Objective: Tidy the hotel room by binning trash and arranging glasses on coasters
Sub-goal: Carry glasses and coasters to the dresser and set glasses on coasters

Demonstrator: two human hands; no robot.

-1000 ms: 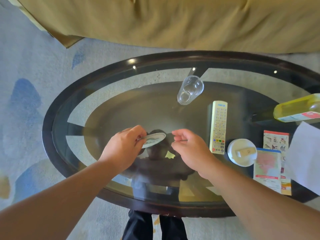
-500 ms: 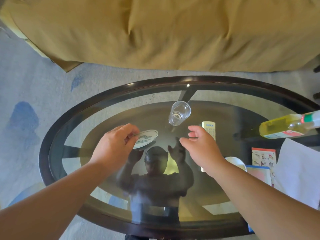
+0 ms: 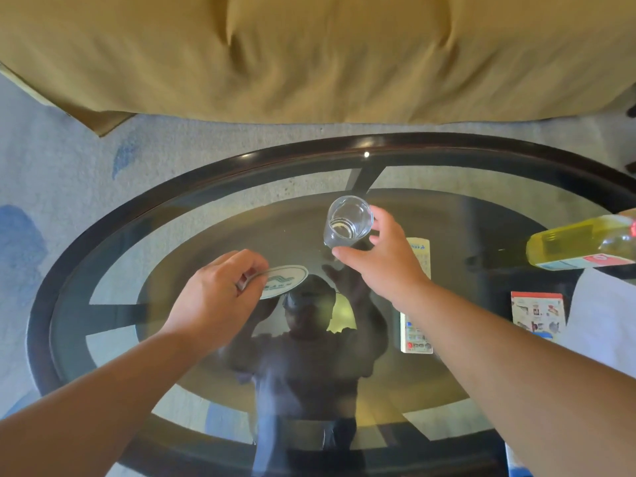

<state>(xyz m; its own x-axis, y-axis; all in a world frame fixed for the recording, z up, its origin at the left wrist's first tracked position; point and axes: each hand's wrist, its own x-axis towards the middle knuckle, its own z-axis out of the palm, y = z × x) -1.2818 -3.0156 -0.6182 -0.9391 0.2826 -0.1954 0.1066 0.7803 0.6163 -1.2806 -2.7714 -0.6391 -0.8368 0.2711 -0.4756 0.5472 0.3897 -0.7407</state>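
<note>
The left hand (image 3: pixel 220 290) pinches a coaster (image 3: pixel 285 281) with blurred, unreadable print; the right hand (image 3: pixel 382 256) grips a glass (image 3: pixel 347 223).

Right hand (image 3: pixel 380 256) has left its spot near the left hand and gone forward to the glass (image 3: pixel 348 222); a second ago it hung beside the coaster (image 3: pixel 284 281), half a second ago it was open and short of the glass. Thumb and fingers now curl round the glass's lower side. Left hand (image 3: pixel 220 297) has carried the coaster forward and left on the counter (image 3: pixel 103 235), fingers pinching its near edge. Coaster's printed face now shows flatter. View has tilted up: more sofa (image 3: pixel 309 56), the white dish gone from sight.
</note>
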